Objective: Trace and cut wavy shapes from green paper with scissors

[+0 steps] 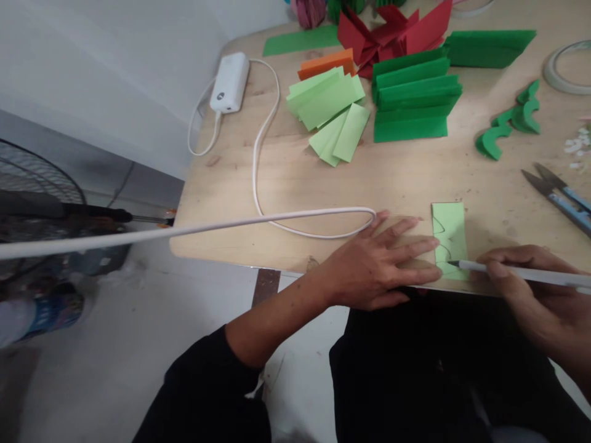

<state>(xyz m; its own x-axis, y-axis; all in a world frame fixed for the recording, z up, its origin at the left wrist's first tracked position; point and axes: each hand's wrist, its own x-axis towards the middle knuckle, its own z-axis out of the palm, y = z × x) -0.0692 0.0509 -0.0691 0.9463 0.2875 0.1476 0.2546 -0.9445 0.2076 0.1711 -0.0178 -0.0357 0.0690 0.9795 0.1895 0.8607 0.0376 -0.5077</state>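
A light green paper strip (455,231) lies near the table's front edge, with dark curved lines drawn along its left side. My left hand (381,261) rests flat with fingers spread, its fingertips touching the strip's left edge. In my right hand (535,295) is a white pen (521,272), pinched between thumb and fingers. The pen's dark tip meets the paper's lower part, beside a drawn curve. Part of my right hand is cut off by the frame's right edge.
A white cable (258,154) loops from a power bank (231,83) past my left fingers. Behind are light green strips (327,104), folded green paper (410,123), red paper (397,31) and wavy green cut-outs (501,129). Snips (561,194) and a tape roll (551,71) lie right.
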